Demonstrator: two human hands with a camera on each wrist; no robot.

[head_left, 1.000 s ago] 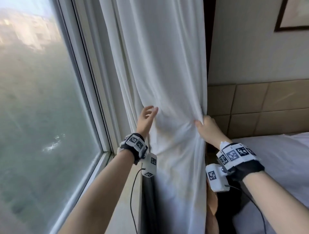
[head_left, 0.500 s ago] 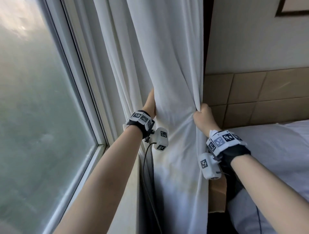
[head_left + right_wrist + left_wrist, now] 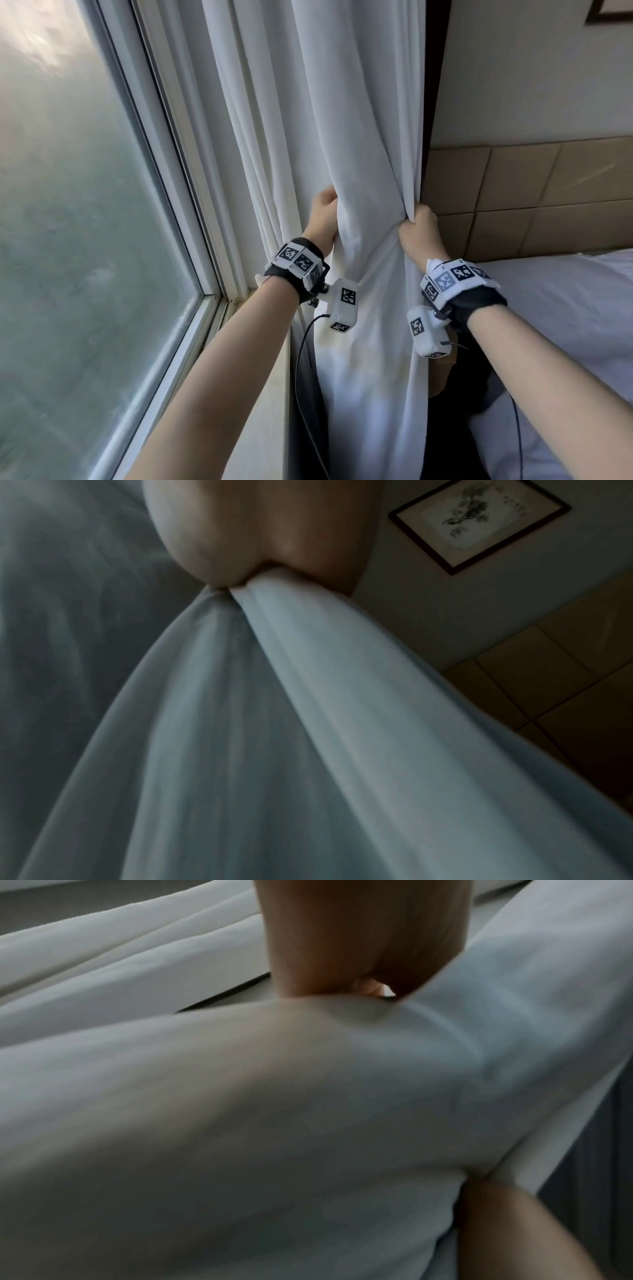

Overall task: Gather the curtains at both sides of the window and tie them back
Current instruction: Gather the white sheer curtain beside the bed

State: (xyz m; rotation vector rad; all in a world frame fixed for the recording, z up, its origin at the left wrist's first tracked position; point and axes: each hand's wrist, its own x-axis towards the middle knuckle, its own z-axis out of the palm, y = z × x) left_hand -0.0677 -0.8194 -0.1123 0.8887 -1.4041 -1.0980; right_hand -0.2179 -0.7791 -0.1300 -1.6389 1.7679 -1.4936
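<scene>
Both hands' fingers (image 3: 327, 202) are curled tight, gripping the white curtain's (image 3: 359, 137) edges.

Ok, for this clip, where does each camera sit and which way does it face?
Head: worn on the head, looks forward and down at the white curtain beside the window; both forearms, left hand and right hand show.
Left wrist: looks along the left hand into bunched curtain.
Right wrist: looks along the right hand gripping folds; framed picture behind.
Shared: all three show the curtain; head and right wrist both catch the picture.
</scene>
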